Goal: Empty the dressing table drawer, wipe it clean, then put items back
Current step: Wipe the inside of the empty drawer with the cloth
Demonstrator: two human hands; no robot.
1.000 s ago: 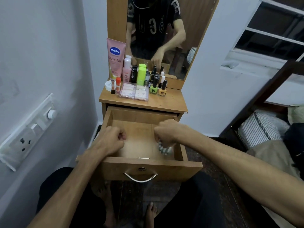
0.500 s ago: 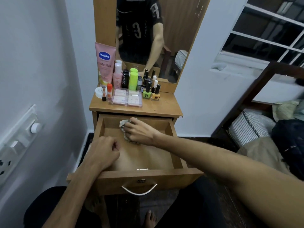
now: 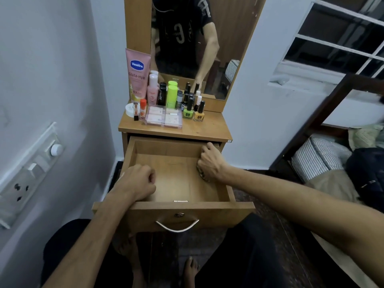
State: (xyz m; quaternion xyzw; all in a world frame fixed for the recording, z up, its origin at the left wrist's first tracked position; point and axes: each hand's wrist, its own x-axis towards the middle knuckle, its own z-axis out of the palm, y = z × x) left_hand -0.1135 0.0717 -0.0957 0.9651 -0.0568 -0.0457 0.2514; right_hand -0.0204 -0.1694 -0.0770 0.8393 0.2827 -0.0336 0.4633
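Observation:
The dressing table drawer (image 3: 207, 207) is pulled fully out, and its wooden floor is bare. My right hand (image 3: 210, 163) is at the drawer's back right corner, pressed against the right wall. It grips a cloth (image 3: 201, 174), of which only a small patch shows under the fingers. My left hand (image 3: 137, 181) rests as a curled fist on the drawer's left wall near the front, with nothing seen in it. The drawer's former contents stand on the table top (image 3: 207, 129): a pink Vaseline tube (image 3: 137, 73), a green bottle (image 3: 172, 94), nail polish bottles (image 3: 188, 113) and a clear box (image 3: 164, 118).
A mirror (image 3: 187, 38) rises behind the table top. A wall with a switch and socket panel (image 3: 27, 173) is close on the left. A bed with a dark frame (image 3: 324, 113) and bedding stands on the right. My bare feet (image 3: 190, 269) are under the drawer front.
My right hand has swept the cloth from the drawer's front right to the back left, then across to the back right corner. The left hand has stayed on the left wall.

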